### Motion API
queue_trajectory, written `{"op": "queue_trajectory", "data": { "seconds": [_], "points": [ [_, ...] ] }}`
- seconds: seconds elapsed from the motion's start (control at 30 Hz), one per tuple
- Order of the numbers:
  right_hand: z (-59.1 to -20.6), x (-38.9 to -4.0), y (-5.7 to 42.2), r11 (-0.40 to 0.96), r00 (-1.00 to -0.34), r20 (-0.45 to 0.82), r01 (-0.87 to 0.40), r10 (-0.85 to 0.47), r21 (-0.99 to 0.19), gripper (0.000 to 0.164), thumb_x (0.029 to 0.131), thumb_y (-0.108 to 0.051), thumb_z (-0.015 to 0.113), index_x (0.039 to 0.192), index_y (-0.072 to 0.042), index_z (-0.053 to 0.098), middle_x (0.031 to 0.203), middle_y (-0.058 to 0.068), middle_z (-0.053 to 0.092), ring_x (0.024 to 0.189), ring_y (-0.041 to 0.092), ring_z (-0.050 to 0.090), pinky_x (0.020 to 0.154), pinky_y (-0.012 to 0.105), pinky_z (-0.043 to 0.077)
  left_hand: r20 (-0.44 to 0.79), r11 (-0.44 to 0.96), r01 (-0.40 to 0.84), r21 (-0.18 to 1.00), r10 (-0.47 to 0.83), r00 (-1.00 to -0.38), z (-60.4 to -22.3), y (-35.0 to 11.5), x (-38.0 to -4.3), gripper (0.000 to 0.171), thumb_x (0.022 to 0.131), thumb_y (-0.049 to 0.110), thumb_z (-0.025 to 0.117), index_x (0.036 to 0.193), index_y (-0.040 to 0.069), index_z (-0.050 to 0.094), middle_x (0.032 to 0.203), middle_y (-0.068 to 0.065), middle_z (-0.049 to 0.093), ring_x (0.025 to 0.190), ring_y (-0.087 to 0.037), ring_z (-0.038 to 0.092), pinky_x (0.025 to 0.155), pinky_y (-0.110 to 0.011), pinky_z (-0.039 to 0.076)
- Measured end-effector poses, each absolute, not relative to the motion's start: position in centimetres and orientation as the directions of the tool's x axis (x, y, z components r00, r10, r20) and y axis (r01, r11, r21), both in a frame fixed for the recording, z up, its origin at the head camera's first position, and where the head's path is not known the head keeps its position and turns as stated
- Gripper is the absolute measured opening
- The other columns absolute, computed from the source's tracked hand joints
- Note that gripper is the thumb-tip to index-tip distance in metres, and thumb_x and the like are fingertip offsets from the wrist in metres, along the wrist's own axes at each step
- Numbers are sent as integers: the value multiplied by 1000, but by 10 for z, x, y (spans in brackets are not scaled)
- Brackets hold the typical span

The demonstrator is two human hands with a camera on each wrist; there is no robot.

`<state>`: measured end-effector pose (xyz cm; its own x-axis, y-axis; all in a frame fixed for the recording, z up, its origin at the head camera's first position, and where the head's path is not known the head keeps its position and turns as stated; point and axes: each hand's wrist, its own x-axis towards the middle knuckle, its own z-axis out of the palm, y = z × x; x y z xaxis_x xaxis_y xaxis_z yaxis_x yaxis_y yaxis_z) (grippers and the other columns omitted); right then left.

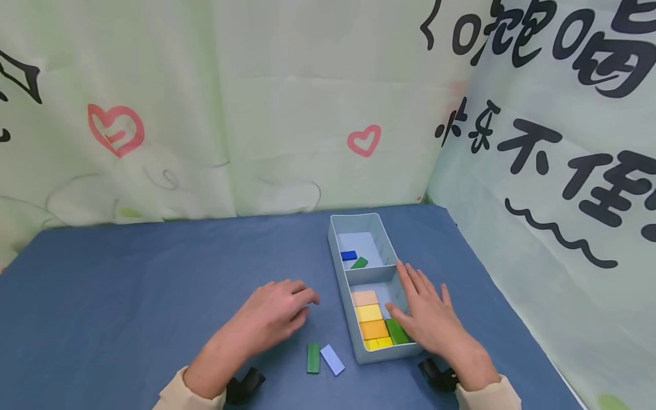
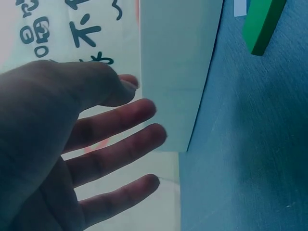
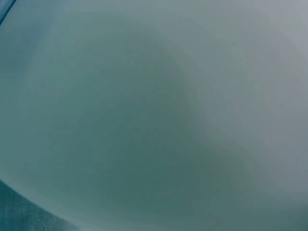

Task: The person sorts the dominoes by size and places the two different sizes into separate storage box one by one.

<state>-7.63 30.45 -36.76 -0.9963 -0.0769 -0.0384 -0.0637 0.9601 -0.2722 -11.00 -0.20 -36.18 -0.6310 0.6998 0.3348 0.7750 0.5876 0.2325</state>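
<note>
A pale grey-blue box [image 1: 340,285] with two compartments stands on the table. My right hand [image 1: 427,316] lies over its right rim with fingers straight, the index fingertip at the divider. In the near compartment are a peach block [image 1: 364,298], a pale yellow block [image 1: 368,313], an orange block [image 1: 373,329], bright yellow pieces [image 1: 377,344] and a green block [image 1: 397,331], partly behind that hand. My left hand [image 1: 277,313] hovers left of the box, fingers loosely bent, holding nothing. Below it lie a green block [image 1: 313,358] and a light blue block [image 1: 332,360].
The far compartment has a dark blue block [image 1: 348,255] and a green piece [image 1: 360,262]. A blue cloth [image 1: 154,296] covers the table. Printed curtains [image 1: 287,114] rise behind and at the right. A pale, blurred surface [image 3: 144,120] fills most of the right wrist view.
</note>
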Motion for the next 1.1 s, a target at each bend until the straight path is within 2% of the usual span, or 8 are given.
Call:
{"op": "queue_trajectory", "data": {
  "seconds": [0.2,0.5,0.73,0.93,1.1],
  "points": [
    [-366,-77,305,960,-996,-48,-64,-80,-274,85,97,-42,59,161,-16,9,163,21,20,147,47,21,108,79,9,277,569,781,257,731,-624,-360,-2,-108,18,91,10,69,106,20,71,95,5,68,68,-7,53,61,-25,47],
    [-365,-78,305,961,-996,-58,-53,-72,-272,85,97,-42,58,161,-16,7,162,23,21,146,49,22,107,79,9,163,561,781,273,773,-613,-361,3,-107,19,93,12,67,109,20,70,98,3,67,70,-8,53,61,-24,48],
    [-365,-79,306,963,-996,-51,-62,-78,-261,86,97,-41,59,161,-17,7,162,23,22,145,49,24,107,79,11,34,607,741,289,767,-641,-361,6,-105,20,92,20,70,112,23,69,101,4,66,72,-7,53,63,-27,50],
    [-365,-78,308,963,-995,-67,-50,-70,-263,86,97,-42,59,161,-17,6,162,23,22,146,48,24,107,79,10,-141,637,688,347,761,-633,-364,14,-100,37,86,34,78,120,28,64,111,6,64,85,-7,57,74,-34,54],
    [-367,-76,309,964,-995,-62,-58,-77,-261,87,97,-41,59,161,-17,6,161,23,23,145,48,25,107,80,11,-185,642,673,367,760,-624,-371,20,-94,62,74,45,85,128,29,59,117,5,59,96,-9,54,79,-30,54]
  ]
}}
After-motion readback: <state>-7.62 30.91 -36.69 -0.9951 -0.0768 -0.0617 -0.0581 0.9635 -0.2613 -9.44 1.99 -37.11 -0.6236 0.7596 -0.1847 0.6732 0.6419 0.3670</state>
